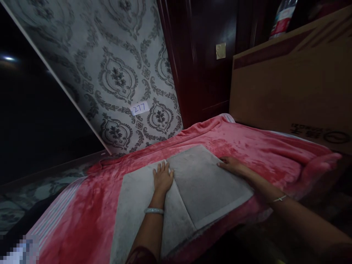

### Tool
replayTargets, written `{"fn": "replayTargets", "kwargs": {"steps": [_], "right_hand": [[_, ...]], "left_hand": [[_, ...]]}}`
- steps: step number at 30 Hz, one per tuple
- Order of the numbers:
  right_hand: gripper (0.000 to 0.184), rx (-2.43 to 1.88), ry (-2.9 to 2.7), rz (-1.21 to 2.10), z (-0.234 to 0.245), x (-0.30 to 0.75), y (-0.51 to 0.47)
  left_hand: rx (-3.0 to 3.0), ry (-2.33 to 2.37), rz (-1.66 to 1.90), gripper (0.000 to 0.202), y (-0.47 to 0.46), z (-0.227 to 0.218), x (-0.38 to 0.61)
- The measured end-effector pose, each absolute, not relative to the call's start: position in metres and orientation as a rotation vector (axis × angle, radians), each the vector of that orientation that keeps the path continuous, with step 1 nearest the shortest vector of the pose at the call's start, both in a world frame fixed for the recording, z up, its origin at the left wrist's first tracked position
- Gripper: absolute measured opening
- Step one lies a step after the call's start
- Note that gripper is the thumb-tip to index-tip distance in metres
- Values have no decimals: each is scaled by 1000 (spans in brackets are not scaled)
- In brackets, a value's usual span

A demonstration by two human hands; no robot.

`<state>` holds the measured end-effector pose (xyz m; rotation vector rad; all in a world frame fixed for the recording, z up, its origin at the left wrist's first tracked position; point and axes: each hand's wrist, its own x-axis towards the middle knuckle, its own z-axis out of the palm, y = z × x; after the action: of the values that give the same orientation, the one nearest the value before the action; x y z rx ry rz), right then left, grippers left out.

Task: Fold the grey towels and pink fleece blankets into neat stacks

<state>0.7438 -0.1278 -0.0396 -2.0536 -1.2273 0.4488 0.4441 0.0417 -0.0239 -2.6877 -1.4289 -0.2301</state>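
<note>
A grey, flat, folded fabric panel point(211, 187) with a crease down its middle, looking like a collapsed fabric storage box, lies on a pink plush blanket point(90, 205). My left hand point(163, 178) rests flat on the panel by the crease, fingers stretched forward. At the panel's right edge, my right hand point(232, 165) has its thumb and fingers closed on the border. The undersides of those fingers are hidden. The panel's right half lies slightly over the left one along the crease.
Behind the blanket are a patterned wall with a paper label point(140, 108) reading 277 and a dark red door point(203, 73). A large cardboard box point(288, 84) stands at the right, with a plastic bottle point(283, 20) above its edge. A dark screen-like panel point(35, 99) is at the left.
</note>
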Motion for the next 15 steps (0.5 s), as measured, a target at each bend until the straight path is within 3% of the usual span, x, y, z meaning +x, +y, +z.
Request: {"fn": "replayTargets", "kwargs": {"steps": [4, 7, 11, 15], "right_hand": [[43, -1678, -1130, 974, -37, 755, -141], [51, -1445, -1078, 1171, -39, 750, -149], [41, -1395, -1068, 1214, -32, 739, -149], [24, -1428, -1026, 996, 5, 719, -139]], "left_hand": [[-2735, -1411, -186, 59, 42, -23, 443], [-2753, -1403, -214, 57, 42, -23, 442], [-2828, -1365, -317, 54, 42, -25, 440], [-3100, -1435, -567, 51, 41, -24, 436]]}}
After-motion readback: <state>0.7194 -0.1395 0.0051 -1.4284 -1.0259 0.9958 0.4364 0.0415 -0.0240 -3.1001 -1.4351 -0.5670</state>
